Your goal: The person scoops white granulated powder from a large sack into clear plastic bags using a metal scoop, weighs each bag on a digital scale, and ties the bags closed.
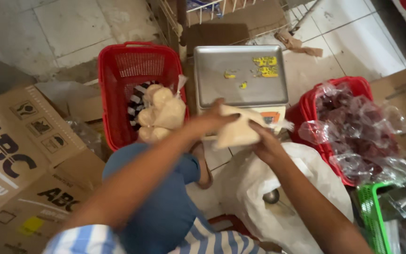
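Both hands clamp one small pale bag (pixel 237 131): the left hand (pixel 211 118) grips its near-left end, the right hand (pixel 267 143) its right end, fingers closed on it, just over the front edge of the scale (pixel 240 75). Motion blur hides the bag's mouth and what fills it. The scale's steel pan lies bare but for yellow sticker scraps near its far right corner, and the bag partly covers the display at its front. Left of the scale, a red basket (pixel 118 84) holds several filled pale bags (pixel 160 113) heaped at its right side; its left half is open. To the right, another red basket (pixel 353 87) is full of crumpled clear bags of dark stuff, hard to make out. Below the hands, a white sack (pixel 259 188) gapes with a metal scoop (pixel 271 196) inside. Cardboard boxes (pixel 19 155) crowd the left edge, cut off by the frame.
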